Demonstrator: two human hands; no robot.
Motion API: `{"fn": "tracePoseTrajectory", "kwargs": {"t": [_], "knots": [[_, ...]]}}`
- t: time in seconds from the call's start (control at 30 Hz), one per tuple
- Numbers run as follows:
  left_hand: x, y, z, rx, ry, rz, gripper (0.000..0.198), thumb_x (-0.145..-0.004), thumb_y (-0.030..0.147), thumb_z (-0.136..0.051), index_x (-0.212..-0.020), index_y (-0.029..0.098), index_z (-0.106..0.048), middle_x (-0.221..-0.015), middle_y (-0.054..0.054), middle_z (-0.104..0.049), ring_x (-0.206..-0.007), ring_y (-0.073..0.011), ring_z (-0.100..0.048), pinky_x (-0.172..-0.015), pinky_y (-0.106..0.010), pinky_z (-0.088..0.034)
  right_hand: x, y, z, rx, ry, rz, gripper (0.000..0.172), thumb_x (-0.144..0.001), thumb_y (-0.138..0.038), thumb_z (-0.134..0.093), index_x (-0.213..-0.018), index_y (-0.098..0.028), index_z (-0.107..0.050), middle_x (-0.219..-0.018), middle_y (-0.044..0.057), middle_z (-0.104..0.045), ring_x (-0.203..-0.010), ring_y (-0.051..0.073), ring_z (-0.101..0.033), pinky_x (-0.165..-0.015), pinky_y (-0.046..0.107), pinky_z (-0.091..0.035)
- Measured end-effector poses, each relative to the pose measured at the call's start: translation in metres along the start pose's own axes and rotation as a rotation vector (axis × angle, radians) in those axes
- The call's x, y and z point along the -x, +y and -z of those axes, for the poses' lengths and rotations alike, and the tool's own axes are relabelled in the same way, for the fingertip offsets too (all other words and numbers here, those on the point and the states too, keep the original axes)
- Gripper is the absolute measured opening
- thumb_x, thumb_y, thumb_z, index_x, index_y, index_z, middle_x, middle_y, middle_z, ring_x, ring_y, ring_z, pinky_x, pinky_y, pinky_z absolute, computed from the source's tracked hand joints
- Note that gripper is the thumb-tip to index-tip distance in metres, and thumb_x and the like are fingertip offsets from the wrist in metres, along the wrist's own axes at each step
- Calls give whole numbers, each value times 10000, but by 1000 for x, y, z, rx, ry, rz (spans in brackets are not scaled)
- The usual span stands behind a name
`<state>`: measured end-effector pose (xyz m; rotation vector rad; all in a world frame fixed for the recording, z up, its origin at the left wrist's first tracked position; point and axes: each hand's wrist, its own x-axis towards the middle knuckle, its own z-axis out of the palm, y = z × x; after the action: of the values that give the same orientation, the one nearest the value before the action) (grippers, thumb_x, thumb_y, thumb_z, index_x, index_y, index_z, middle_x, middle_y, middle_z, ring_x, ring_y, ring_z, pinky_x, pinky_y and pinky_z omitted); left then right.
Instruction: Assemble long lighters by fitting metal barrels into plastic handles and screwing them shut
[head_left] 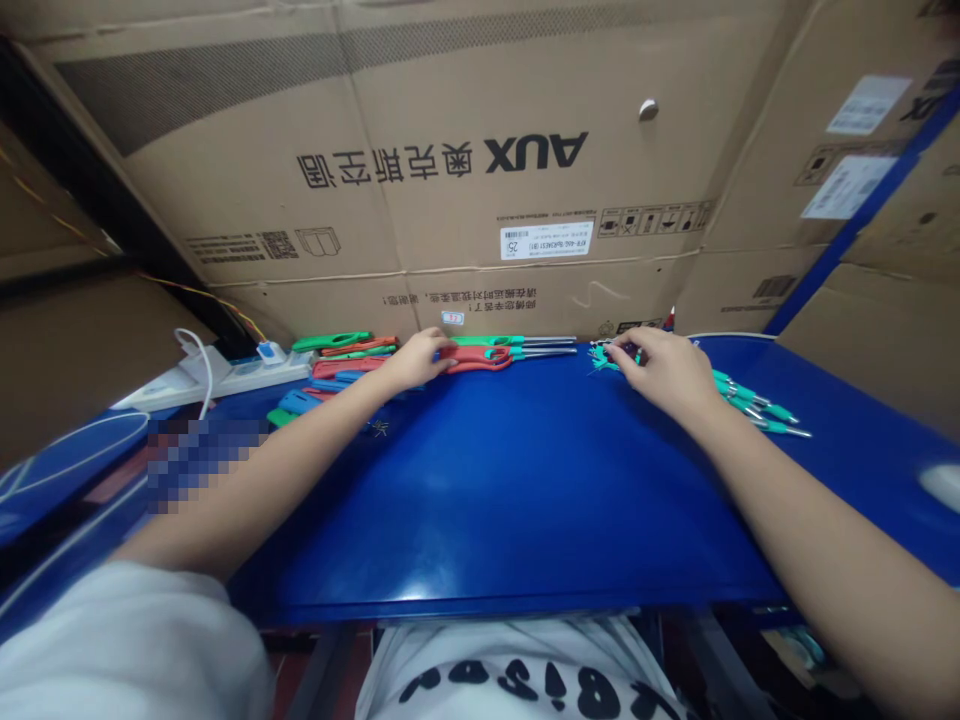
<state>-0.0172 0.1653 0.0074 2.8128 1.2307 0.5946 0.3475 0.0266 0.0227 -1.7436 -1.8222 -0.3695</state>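
While both bare arms stretch forward across a bright blue desk (525,480), the view looks down from the person's head.

The left hand (418,358) lies palm down at the far edge. Its fingers are curled over the handle end of a red long-nosed lighter (480,360), which lies flat with its thin metal tube pointing right. Whether the fingers close round the handle or only rest on it cannot be told. A green lighter (491,341) lies just behind the red one, parallel to it. To the left of the hand is a loose pile of lighters (341,360) in green, red and blue, overlapping one another.

The right hand (664,370) is also palm down, well apart from the left. Its fingers are bent, and the tips sit on a scatter of small teal pieces (757,405) with metal pins. These spread from under the fingertips out past the wrist to the right. Its grip is hidden, so whether it pinches a piece cannot be told.

A white power strip (225,375) with a looping white cable (199,350) sits at the far left of the desk. Large brown cardboard boxes (450,150) printed with black lettering form a wall directly behind the desk. At the bottom edge is the person's white shirt (525,680) with black letters.
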Motion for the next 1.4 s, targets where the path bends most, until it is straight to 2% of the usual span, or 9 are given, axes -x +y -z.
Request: {"fn": "tracePoseTrajectory", "kwargs": {"t": [0.37,0.57,0.73,1.0,1.1,1.27,1.4], "knots": [[1,9,-8,7,33,64,325,-873,405,-673,-1031,130,-742,-978,-133,-691,-926,-282,-660,-861,-383,-524,0,1,-2,85,-87,-4,218,-908,-367,-559,-914,-240,-735,-965,59,-778,-808,245,-688,-608,305,-371],[-3,8,-9,-1,54,103,290,-851,399,-705,-985,149,-764,-936,-109,-732,-880,-268,-674,-824,-355,-516,0,-2,-8,227,-306,-145,258,-926,-358,-554,-1074,-214,-709,-947,99,-771,-855,286,-700,-602,318,-377],[-2,11,-9,6,88,113,383,-891,494,-648,-1028,158,-770,-986,-121,-735,-926,-275,-678,-830,-356,-514,1,-3,-17,245,-439,-155,258,-941,-372,-545,-1082,-213,-692,-1008,116,-761,-906,308,-704,-610,331,-401],[-5,21,-9,-15,90,128,317,-906,457,-646,-975,174,-770,-981,-95,-717,-913,-247,-669,-820,-327,-505,2,-4,-26,263,-496,-146,284,-974,-392,-493,-1108,-206,-661,-1092,134,-744,-977,324,-698,-649,335,-432],[-3,28,-8,-45,94,155,334,-905,472,-646,-986,169,-760,-1043,-102,-705,-964,-257,-665,-819,-324,-505,2,-3,-26,260,-496,-137,289,-977,-398,-485,-1102,-206,-661,-1093,128,-744,-983,317,-696,-643,333,-425],[-1,28,9,-105,107,200,505,-886,536,-640,-1241,178,-666,-1228,-117,-653,-1115,-277,-629,-928,-346,-495,3,-3,-22,258,-465,-119,326,-980,-424,-472,-1124,-193,-652,-1088,123,-744,-948,305,-699,-624,337,-405],[4,12,38,-165,21,239,469,-868,488,-629,-1180,138,-657,-1164,-130,-666,-1111,-289,-626,-942,-361,-495,2,-6,-15,259,-382,-97,340,-977,-417,-464,-1158,-187,-638,-1122,115,-740,-969,305,-693,-602,334,-372]]}}
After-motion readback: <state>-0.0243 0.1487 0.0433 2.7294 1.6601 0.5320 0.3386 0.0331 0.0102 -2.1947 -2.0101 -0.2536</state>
